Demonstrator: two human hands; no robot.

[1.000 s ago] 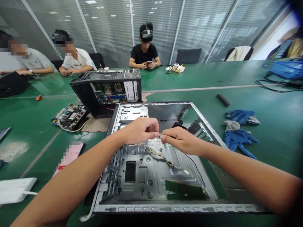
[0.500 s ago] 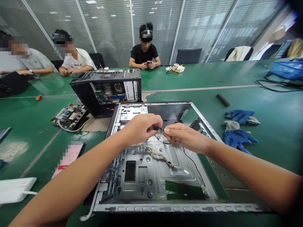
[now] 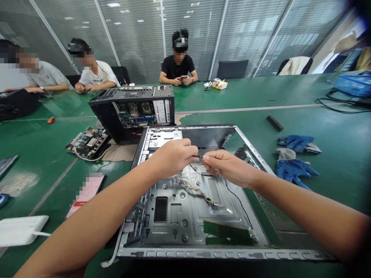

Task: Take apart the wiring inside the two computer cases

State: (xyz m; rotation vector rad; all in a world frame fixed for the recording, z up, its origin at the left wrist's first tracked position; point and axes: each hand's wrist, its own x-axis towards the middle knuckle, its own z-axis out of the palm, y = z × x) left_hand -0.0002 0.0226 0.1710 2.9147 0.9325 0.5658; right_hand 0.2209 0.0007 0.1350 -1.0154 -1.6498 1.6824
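An open, stripped computer case [image 3: 174, 216] lies flat in front of me on the green table. Above its middle, my left hand [image 3: 171, 156] and my right hand [image 3: 224, 166] meet, each pinching an end of a thin dark wire [image 3: 199, 157]. A red and black lead [image 3: 236, 197] trails from my right hand down across the case floor. A twisted pale cable [image 3: 194, 190] lies on the metal floor below my left hand. A green circuit card [image 3: 226, 231] rests near the case's front edge.
A second black case [image 3: 133, 110] with a motherboard inside stands behind, a loose board [image 3: 88, 143] to its left. Blue gloves [image 3: 295, 158] lie at right, a pink phone [image 3: 87, 189] and white box [image 3: 21, 229] at left. Three people sit across the table.
Both hands have risen slightly and shifted toward the back of the case, still pinched together on the wire. The view has drifted a little to the left.
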